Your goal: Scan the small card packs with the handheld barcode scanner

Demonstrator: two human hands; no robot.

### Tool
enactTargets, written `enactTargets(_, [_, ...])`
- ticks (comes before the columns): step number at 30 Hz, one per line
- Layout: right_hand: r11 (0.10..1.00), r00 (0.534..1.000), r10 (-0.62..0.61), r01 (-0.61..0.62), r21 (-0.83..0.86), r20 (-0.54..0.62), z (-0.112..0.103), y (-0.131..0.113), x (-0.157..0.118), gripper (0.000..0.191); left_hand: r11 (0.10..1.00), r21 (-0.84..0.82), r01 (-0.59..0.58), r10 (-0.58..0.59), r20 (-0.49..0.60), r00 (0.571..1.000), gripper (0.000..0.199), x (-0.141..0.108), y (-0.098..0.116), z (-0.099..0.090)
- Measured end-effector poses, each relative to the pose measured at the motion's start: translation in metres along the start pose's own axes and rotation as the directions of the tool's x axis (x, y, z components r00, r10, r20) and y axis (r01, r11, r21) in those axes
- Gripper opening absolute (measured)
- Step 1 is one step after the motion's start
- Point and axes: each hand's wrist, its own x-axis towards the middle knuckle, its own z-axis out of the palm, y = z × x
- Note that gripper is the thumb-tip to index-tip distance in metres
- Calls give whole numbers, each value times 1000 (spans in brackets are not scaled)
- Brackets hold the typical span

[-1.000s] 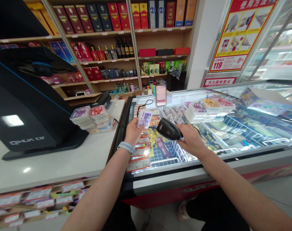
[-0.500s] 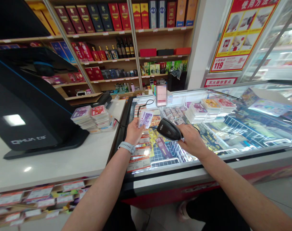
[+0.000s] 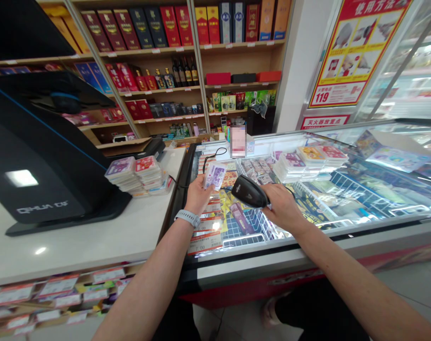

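Observation:
Above the freezer's glass top, my left hand (image 3: 198, 195) pinches a small white-and-purple printed packet (image 3: 215, 175) by its near edge. My right hand (image 3: 282, 204) is wrapped round the handle of a black barcode scanner (image 3: 250, 191). The scanner's head points left toward the packet, with a small gap between them. Part of the handle is hidden by my fingers. On the glass beyond my right hand stand stacks of similar flat packets (image 3: 293, 166) with purple, orange and red faces. More such packets (image 3: 146, 170) are piled on the white counter to the left.
A black checkout terminal (image 3: 55, 170) stands on the white counter (image 3: 94, 241). The chest freezer (image 3: 258, 258) holds wire baskets of wrapped goods. An opened carton (image 3: 396, 154) lies on its right side. Shelves of boxes and bottles (image 3: 187, 71) line the back.
Almost nothing differs. Both hands, the packet and the scanner keep practically the same places.

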Motion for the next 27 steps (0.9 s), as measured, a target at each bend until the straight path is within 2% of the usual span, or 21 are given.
enactTargets(18, [1000,1000,9,-9,7,2,0,0,0,33,992,117,-48,47,7,999,32,3,-3,0])
enactTargets(23, [998,1000,0,1,56,-2,0,0,0,31,994,103,-31,33,-15,999,32,1,2,2])
enactTargets(27, [992,999,50,-51,119,10,0,5,-1,24,995,100,-27,28,-15,999,31,0,8,2])
